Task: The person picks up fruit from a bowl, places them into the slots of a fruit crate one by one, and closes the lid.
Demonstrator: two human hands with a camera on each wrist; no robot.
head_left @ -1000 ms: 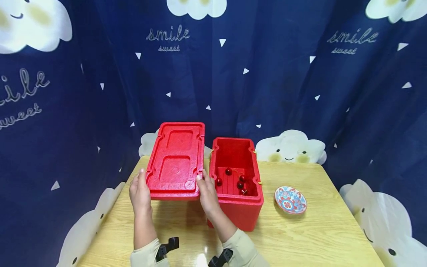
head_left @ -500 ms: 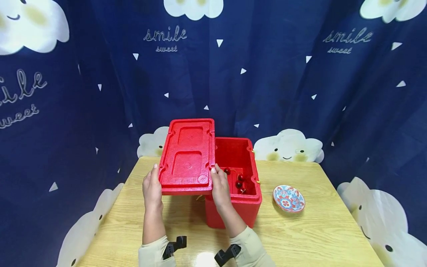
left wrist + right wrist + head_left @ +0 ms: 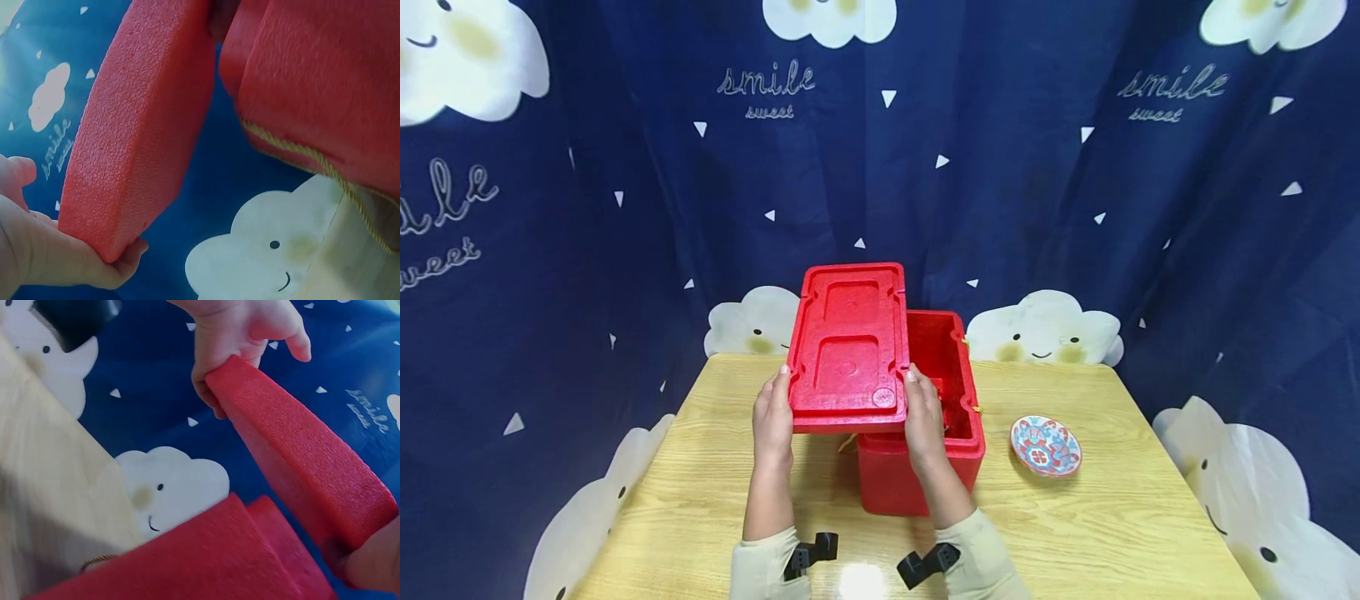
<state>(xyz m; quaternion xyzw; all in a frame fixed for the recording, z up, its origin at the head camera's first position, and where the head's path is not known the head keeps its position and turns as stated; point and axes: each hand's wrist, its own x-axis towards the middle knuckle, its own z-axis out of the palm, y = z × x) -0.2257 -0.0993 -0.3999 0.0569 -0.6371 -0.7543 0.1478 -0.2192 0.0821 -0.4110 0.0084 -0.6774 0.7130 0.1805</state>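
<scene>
A red foam lid (image 3: pixel 848 379) hangs in the air, tilted, over the left part of a red foam box (image 3: pixel 895 479). My left hand (image 3: pixel 772 421) grips its near left corner. At the near right corner my right hand (image 3: pixel 925 417) holds the same lid, thumb on top. In the left wrist view, the left hand (image 3: pixel 56 253) has fingers curled under the lid's edge. The right wrist view shows the lid (image 3: pixel 306 450) held between both hands, apart from the box (image 3: pixel 194 562). Most of the box's opening is covered from sight, and the dark red round things inside are nearly all hidden.
A small dish (image 3: pixel 1046 447) with a red and blue pattern stands right of the box on the wooden table (image 3: pixel 1112 517). Gold cord (image 3: pixel 300 147) hangs along the box's side. A navy curtain (image 3: pixel 1022 167) with clouds closes off the back and sides.
Both hands have carried the lid rightward and slightly up, from left of the box to partly over it. The dark red round things have gone mostly out of sight behind it.
</scene>
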